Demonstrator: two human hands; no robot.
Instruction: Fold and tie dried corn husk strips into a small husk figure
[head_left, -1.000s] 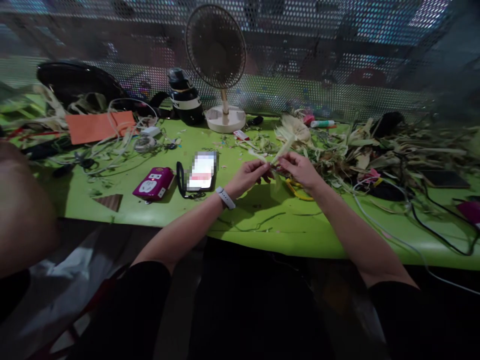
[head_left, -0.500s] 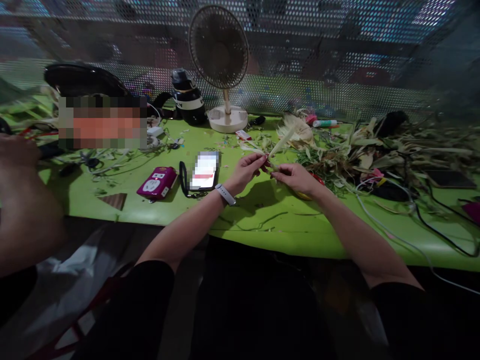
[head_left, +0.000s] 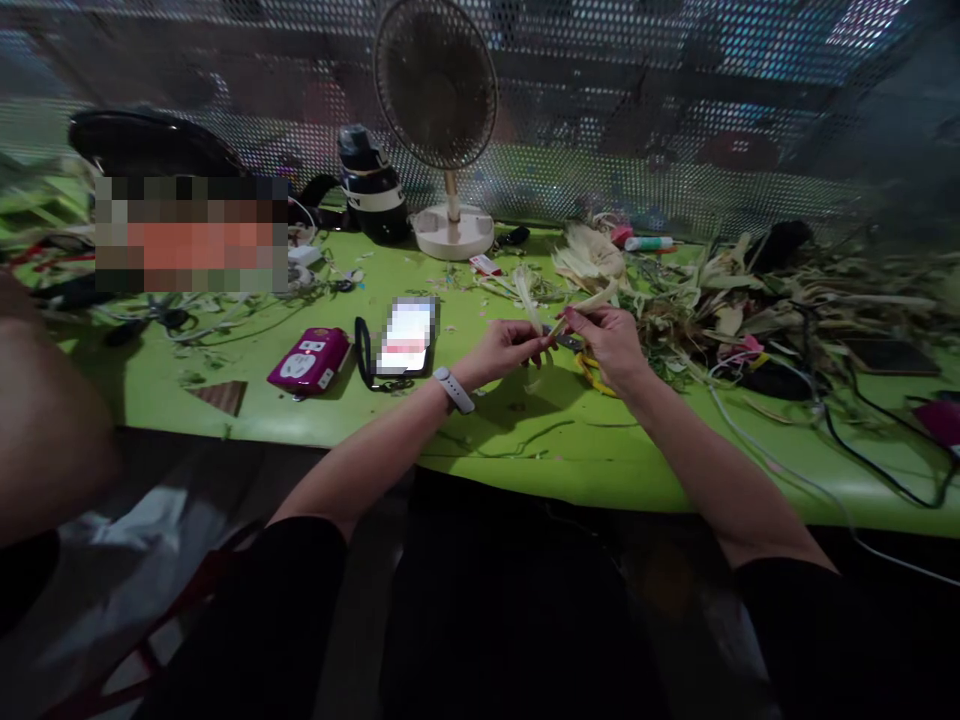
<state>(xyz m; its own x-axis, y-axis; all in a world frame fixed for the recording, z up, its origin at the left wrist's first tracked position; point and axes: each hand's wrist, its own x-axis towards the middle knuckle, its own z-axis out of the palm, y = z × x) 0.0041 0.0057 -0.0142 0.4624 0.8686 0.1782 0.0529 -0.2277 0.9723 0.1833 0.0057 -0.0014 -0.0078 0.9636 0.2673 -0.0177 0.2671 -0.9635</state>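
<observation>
My left hand (head_left: 517, 350), with a pale watch band on its wrist, pinches a pale husk-like strip (head_left: 528, 295) that stands up from its fingers. Just to the right, my right hand (head_left: 613, 350) is closed on another pale strip (head_left: 598, 300), which leans up and to the right. The two hands are close together over the green table (head_left: 540, 430). Beneath the right hand lie scissors with yellow handles (head_left: 589, 375), partly covered by it. Whether the two strips are joined between my fingertips, I cannot tell.
A heap of dry leaves and husks (head_left: 705, 290) spreads to the right, with cables. A lit phone (head_left: 407, 340), a magenta socket box (head_left: 310, 360), a fan (head_left: 452, 230) and a black bottle (head_left: 373, 200) stand left and behind. Another person's arm (head_left: 56, 400) is at far left.
My right hand has risen and turned, and now grips a pale strip leaning right. The strip at my left hand now points up and left. More of the scissors shows.
</observation>
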